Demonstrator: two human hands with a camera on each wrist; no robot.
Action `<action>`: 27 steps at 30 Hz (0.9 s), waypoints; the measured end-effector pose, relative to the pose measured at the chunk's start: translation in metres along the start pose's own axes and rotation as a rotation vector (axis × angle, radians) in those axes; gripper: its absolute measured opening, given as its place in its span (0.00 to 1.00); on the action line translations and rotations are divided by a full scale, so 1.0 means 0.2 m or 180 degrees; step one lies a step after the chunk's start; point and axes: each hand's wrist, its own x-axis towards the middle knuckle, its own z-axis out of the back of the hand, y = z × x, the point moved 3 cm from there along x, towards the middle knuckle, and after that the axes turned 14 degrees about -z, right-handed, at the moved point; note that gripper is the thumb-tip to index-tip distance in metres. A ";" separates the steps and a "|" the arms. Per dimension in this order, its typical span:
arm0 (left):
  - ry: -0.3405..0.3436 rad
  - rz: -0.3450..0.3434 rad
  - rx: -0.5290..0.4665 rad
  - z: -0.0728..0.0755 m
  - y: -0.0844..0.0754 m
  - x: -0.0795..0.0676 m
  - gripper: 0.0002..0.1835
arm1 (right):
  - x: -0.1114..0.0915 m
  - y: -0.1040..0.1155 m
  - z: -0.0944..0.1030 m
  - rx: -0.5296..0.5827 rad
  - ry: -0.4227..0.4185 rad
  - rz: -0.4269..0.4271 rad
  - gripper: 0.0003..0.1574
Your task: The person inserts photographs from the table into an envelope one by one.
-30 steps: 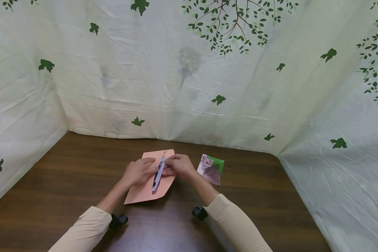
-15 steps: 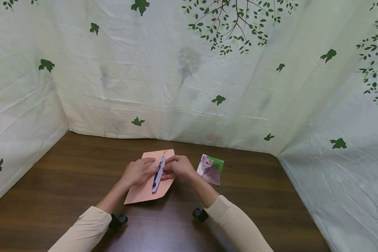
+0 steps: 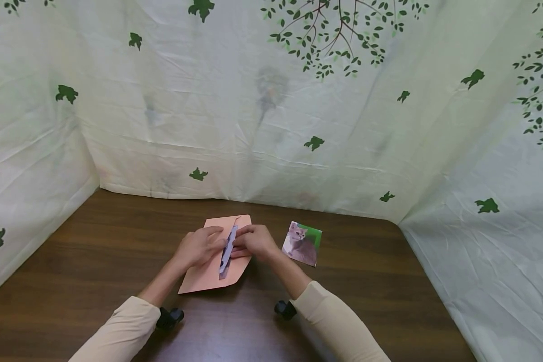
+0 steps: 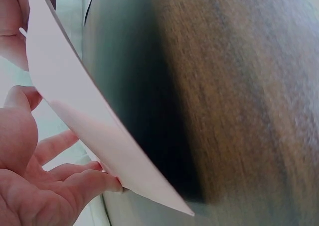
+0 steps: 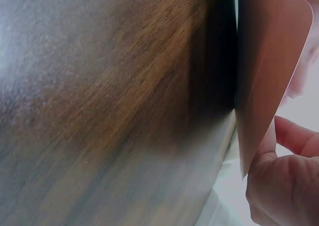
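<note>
A pink envelope [image 3: 200, 275] sits tilted over the wooden table, its near edge casting a shadow. From its long slit a narrow strip of a pale photo with dark spots [image 3: 227, 255] sticks out. My left hand [image 3: 200, 246] holds the envelope on its left side; in the left wrist view, that hand's fingers [image 4: 84, 183] meet the envelope's edge. On the other side my right hand [image 3: 255, 242] pinches at the photo's edge by the slit. In the right wrist view, its thumb [image 5: 266, 141] is at the envelope's edge, and its other fingertips are partly hidden.
To the right of my right hand a cat photo [image 3: 303, 245] with a green corner lies flat on the brown table [image 3: 366, 281]. A white curtain [image 3: 235, 125] with green leaf prints encloses the table at the back and sides.
My right hand's fingers have shifted slightly down along the slit, and the photo strip leans a little differently in it. My left hand stays where it was.
</note>
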 end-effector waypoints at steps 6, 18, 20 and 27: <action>-0.0015 -0.0010 -0.0005 0.00 0.00 0.00 0.27 | 0.02 -0.01 -0.01 0.0033 -0.0038 0.0021 0.18; 0.0018 0.0046 -0.0039 0.00 0.00 0.00 0.28 | 0.02 -0.01 -0.02 0.0042 -0.0114 0.0028 0.16; 0.0009 0.0037 -0.0045 0.00 0.00 0.00 0.28 | 0.01 -0.01 -0.02 0.0040 -0.0101 0.0024 0.16; -0.0063 -0.0015 -0.0022 0.00 0.01 0.00 0.27 | -0.01 0.03 0.03 -0.0137 -0.0174 0.0041 0.13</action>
